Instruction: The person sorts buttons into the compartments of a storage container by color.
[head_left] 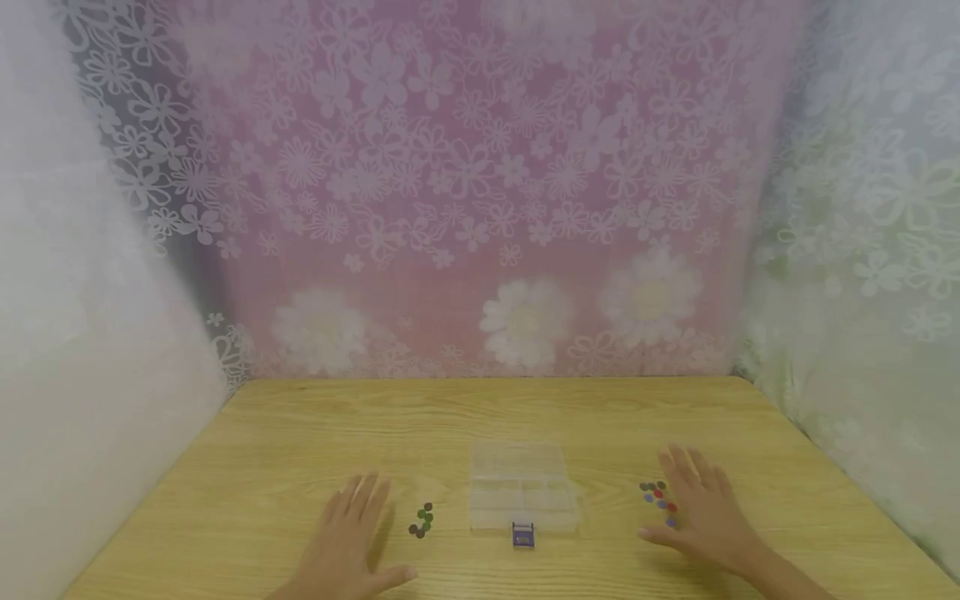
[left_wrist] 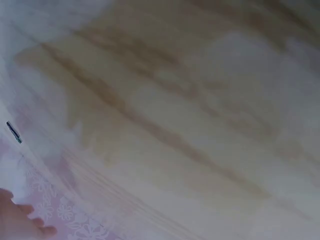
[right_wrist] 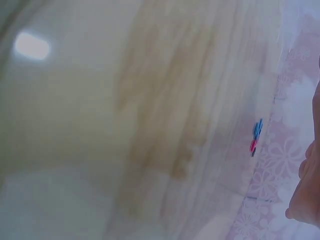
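My left hand (head_left: 341,533) is held palm down at the left with fingers straight and thumb out to the side. Beside it lies a small group of dark and green discs (head_left: 424,517). On the right, my right hand (head_left: 705,517) also has its fingers spread and holds nothing. Several black, red and blue discs (head_left: 660,502) lie close to its thumb and index finger. Between the hands sits a clear plastic box (head_left: 522,500) with compartments, its clear lid (head_left: 519,458) opened toward the back. A small purple object (head_left: 523,535) with a frame-like shape lies at its front edge.
Everything lies on a wood-grain table (head_left: 360,417). A pink flowered curtain (head_left: 465,208) hangs behind its far edge, and pale sheets (head_left: 97,333) close in the left and right sides.
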